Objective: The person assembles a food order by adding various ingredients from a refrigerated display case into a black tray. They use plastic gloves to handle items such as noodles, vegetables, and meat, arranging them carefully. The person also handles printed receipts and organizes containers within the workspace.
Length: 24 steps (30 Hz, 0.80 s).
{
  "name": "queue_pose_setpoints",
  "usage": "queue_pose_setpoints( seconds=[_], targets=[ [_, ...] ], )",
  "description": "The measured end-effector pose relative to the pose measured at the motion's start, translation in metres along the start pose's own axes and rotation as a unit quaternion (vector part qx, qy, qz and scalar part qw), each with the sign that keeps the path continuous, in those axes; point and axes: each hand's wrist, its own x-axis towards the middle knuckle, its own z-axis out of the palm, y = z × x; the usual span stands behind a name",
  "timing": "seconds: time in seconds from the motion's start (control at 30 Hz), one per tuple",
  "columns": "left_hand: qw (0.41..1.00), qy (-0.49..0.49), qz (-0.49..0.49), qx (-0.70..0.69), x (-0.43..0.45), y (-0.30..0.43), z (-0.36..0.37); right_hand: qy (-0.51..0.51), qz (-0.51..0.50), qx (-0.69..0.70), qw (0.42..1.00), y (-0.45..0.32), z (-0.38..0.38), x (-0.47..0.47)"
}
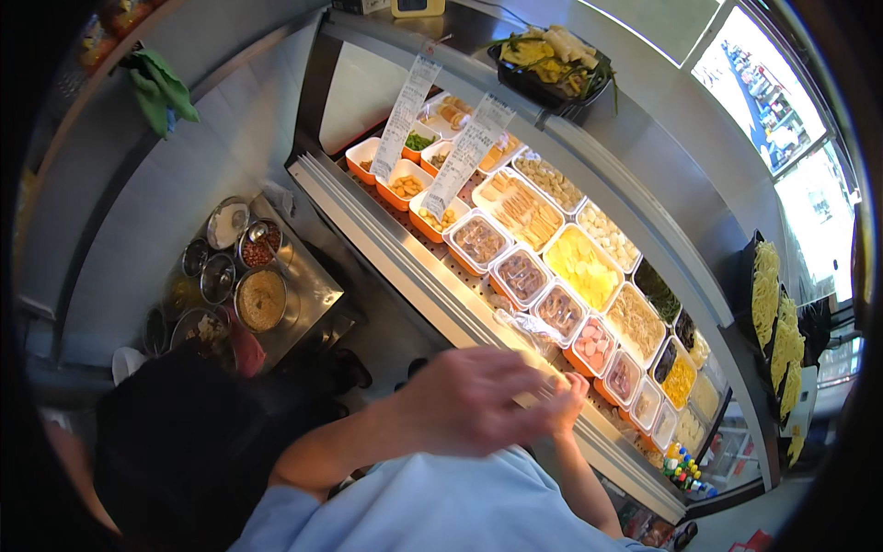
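My left hand (pixel 476 400) is blurred and raised in front of my light blue shirt, its fingers pointing right. Just beyond its fingertips, my right hand (pixel 571 400) is at the front ledge of a lit display case (pixel 441 290). Whether either hand holds something is not plain. A crumpled clear plastic bag (pixel 528 324) lies near them, by a tub of pink sliced sausage (pixel 594 340) and film-covered tubs of meat (pixel 560 310). Behind are trays of yellow potato slices (pixel 583 268) and tofu strips (pixel 521 207). Two printed paper slips (pixel 407 114) hang from the case's upper rail.
A person in black (pixel 186 448) is close at the left, beside a steel table (pixel 310 290) with bowls of peanuts (pixel 261 248) and a ground seasoning (pixel 261 300). A black tray of vegetables (pixel 552 65) stands on the case. Noodles (pixel 776 317) are at the right, small bottles (pixel 681 469) lower right.
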Motion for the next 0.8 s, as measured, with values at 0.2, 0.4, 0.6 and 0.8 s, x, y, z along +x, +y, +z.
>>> queue_pose_setpoints(
  seconds=[0.2, 0.4, 0.6, 0.8],
  targets=[
    [0.988, 0.089, 0.127, -0.024, 0.042, 0.044, -0.036, 0.143, 0.131, -0.03, 0.981, 0.027, 0.055, 0.023],
    [0.958, 0.199, 0.126, -0.165, 0.041, 0.003, -0.049, 0.182, 0.249, -0.115, 0.944, 0.053, 0.052, 0.009],
    [0.989, -0.038, 0.106, -0.096, 0.042, -0.079, -0.013, 0.169, 0.175, -0.254, 0.936, 0.118, 0.068, 0.004],
    [0.983, -0.14, -0.11, 0.053, 0.017, -0.149, 0.013, 0.16, 0.304, -0.253, 0.904, 0.039, 0.061, 0.02]
  ],
)
